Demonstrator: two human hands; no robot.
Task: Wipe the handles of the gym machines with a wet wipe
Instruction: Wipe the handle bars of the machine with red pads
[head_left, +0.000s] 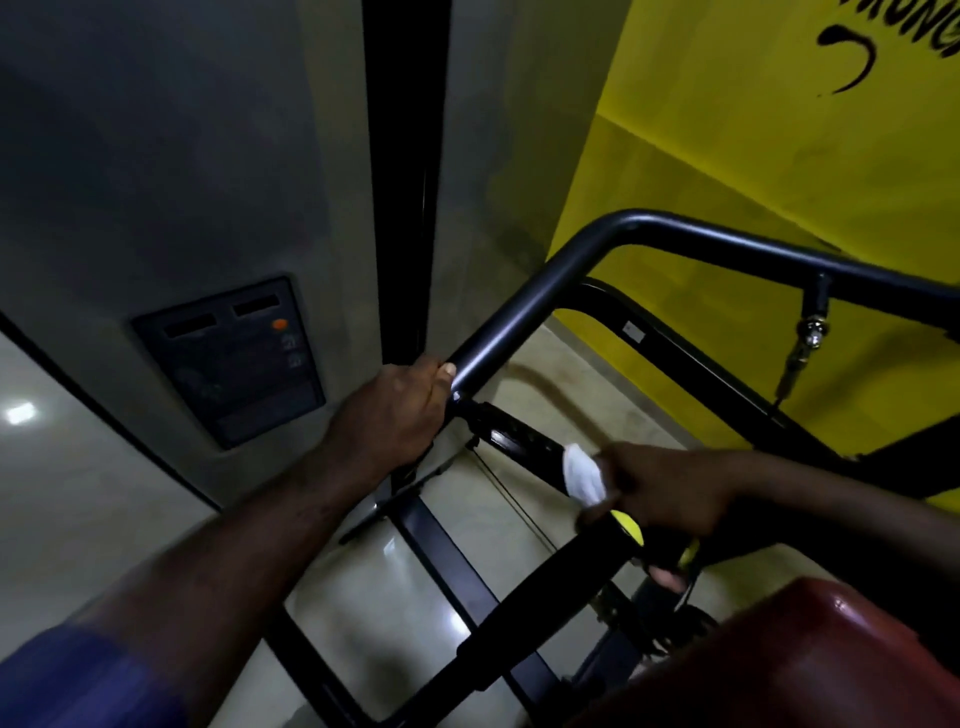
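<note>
A black bent pull bar (524, 306) of a cable machine hangs across the middle of the view. My left hand (395, 415) grips its left end, fingers curled round the tube. Just below runs a second black handle (511, 436) sloping down to the right. My right hand (660, 493) holds a white wet wipe (582, 475) wrapped against that handle, fingers closed round both. A black grip with a yellow end (626, 525) lies under the right hand.
A red padded seat (810, 654) fills the lower right. A yellow wall (753, 156) stands right, a grey wall with a dark switch panel (234, 358) left. The black machine frame (447, 561) and a thin cable cross the shiny floor below.
</note>
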